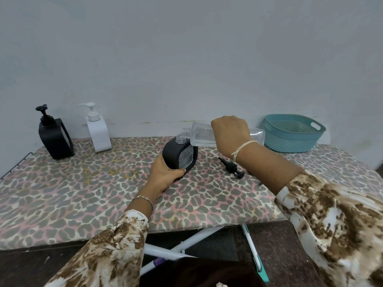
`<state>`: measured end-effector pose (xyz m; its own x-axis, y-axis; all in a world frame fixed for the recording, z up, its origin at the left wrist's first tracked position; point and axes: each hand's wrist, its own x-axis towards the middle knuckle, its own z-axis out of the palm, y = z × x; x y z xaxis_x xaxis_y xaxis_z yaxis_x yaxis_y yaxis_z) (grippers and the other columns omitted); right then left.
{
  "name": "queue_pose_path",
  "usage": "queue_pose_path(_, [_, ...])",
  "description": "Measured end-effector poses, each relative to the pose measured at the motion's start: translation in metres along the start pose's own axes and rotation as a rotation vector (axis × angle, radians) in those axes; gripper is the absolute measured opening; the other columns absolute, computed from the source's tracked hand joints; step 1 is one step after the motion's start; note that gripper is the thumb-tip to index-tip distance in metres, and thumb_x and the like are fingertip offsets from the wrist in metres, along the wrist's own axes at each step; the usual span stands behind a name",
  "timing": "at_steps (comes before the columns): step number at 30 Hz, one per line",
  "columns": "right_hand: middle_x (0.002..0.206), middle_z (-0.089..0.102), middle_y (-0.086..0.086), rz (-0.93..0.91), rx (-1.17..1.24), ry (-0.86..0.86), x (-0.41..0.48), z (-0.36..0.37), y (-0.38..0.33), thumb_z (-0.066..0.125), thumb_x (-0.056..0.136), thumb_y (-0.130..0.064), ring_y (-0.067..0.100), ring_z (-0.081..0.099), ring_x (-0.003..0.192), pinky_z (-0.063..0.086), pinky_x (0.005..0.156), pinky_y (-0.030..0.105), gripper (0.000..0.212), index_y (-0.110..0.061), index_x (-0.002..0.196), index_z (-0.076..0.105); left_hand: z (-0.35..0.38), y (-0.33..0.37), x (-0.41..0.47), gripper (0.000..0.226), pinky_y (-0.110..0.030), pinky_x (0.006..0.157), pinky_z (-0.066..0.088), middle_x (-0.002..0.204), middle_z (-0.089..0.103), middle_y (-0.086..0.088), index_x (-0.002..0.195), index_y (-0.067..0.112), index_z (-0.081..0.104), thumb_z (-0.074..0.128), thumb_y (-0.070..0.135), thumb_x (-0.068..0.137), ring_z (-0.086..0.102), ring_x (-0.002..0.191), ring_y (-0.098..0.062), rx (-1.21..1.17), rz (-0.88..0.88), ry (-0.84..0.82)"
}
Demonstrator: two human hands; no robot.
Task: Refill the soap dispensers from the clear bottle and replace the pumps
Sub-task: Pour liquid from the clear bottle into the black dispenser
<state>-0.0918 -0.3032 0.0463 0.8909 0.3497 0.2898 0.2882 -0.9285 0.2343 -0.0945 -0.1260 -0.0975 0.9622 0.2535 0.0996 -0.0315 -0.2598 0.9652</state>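
Head camera view, looking down at a table (83,193) covered in a leopard-print cloth, set against a plain pale wall. A person in a brown-and-cream patterned top is mid-pour. Their left hand (163,177) is wrapped around the lower part of a black soap dispenser (176,155), holding it tilted on the cloth near the middle of the table; its pump is off and its clear threaded neck is open. Their right hand (230,133) is closed around a clear bottle (202,134), held almost on its side above and to the right, the open mouth just over the dispenser's neck. The bottle looks transparent and rectangular, with clear liquid lying low inside it. No stream can be made out between the two mouths. The removed black pump (231,167) lies on its side on the cloth just right of the dispenser, under the right forearm. At the far left, well apart, stand a second black dispenser (55,137) and a white dispenser (98,134), both upright with pumps on; whether they are filled cannot be told. A teal basket (294,133) sits at the far right. I judge this dispenser's refill is under way, with its pump left to refit
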Motion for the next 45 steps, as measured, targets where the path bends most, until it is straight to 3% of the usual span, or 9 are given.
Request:
queue_pose_path(10, [0.080,0.051,0.002,0.003,-0.004,-0.009,-0.001,0.002,0.001,0.055,0.079,0.005,0.021,0.047,0.073,0.038,0.062,0.030,0.023,-0.012,0.095,0.058,0.001,0.000,-0.002,0.076,-0.026,0.086,0.047,0.115,0.062,-0.001,0.131,0.011,0.049,0.083,-0.001,0.065,0.060,0.108,-0.017,-0.005,0.000,0.006])
queue_pose_path(14, [0.088,0.059,0.004,0.017,0.025,-0.037,-0.005,0.007,0.004,0.058,0.080,0.001,0.022,0.046,0.074,0.038,0.063,0.030,0.020,-0.013,0.089,0.049,0.001,-0.002,-0.002,0.078,-0.035,0.097,0.049,0.124,0.062,-0.003,0.133,0.013,0.047,0.084,0.003,0.065,0.059,0.113,-0.018,0.011,0.020,0.016])
queue_pose_path(21, [0.082,0.056,0.002,0.067,0.171,-0.058,-0.008,0.025,0.011,0.061,0.074,-0.004,0.022,0.051,0.072,0.040,0.060,0.029,0.032,-0.013,0.105,0.059,0.001,-0.002,-0.002,0.079,-0.035,0.099,0.048,0.125,0.061,-0.002,0.133,0.015,0.047,0.084,0.005,0.065,0.057,0.115,-0.019,0.023,0.031,0.016])
queue_pose_path(26, [0.089,0.064,0.000,0.152,0.423,-0.039,-0.008,0.041,0.019,0.073,0.066,-0.022,0.021,0.060,0.079,0.051,0.066,0.030,0.043,-0.016,0.107,0.060,0.000,-0.003,-0.001,0.081,-0.034,0.099,0.047,0.127,0.060,-0.002,0.134,0.016,0.046,0.085,0.006,0.065,0.056,0.116,-0.019,0.035,0.030,0.019])
queue_pose_path(30, [0.094,0.065,-0.006,0.260,0.717,0.007,-0.006,0.045,0.030,0.082,0.059,-0.032,0.014,0.064,0.085,0.049,0.070,0.026,0.053,-0.020,0.107,0.063,0.000,-0.003,-0.003,0.080,-0.033,0.097,0.048,0.125,0.060,-0.001,0.135,0.015,0.046,0.084,0.004,0.066,0.057,0.115,-0.018,0.019,0.030,0.020])
queue_pose_path(39, [0.102,0.068,-0.009,0.472,1.263,0.209,-0.006,0.064,0.041,0.091,0.056,-0.025,0.010,0.067,0.092,0.056,0.087,0.039,0.055,-0.023,0.102,0.061,0.001,-0.001,-0.008,0.073,-0.019,0.077,0.046,0.118,0.062,0.001,0.132,0.015,0.050,0.084,0.007,0.067,0.058,0.105,-0.014,0.064,0.069,0.065])
queue_pose_path(45, [0.104,0.069,-0.002,0.536,1.449,0.302,-0.013,0.074,0.035,0.091,0.060,-0.017,0.013,0.068,0.095,0.056,0.088,0.037,0.054,-0.018,0.105,0.063,0.004,0.000,-0.011,0.071,-0.028,0.090,0.048,0.121,0.064,0.000,0.131,0.016,0.052,0.084,0.011,0.067,0.059,0.110,-0.017,0.118,0.115,0.119])
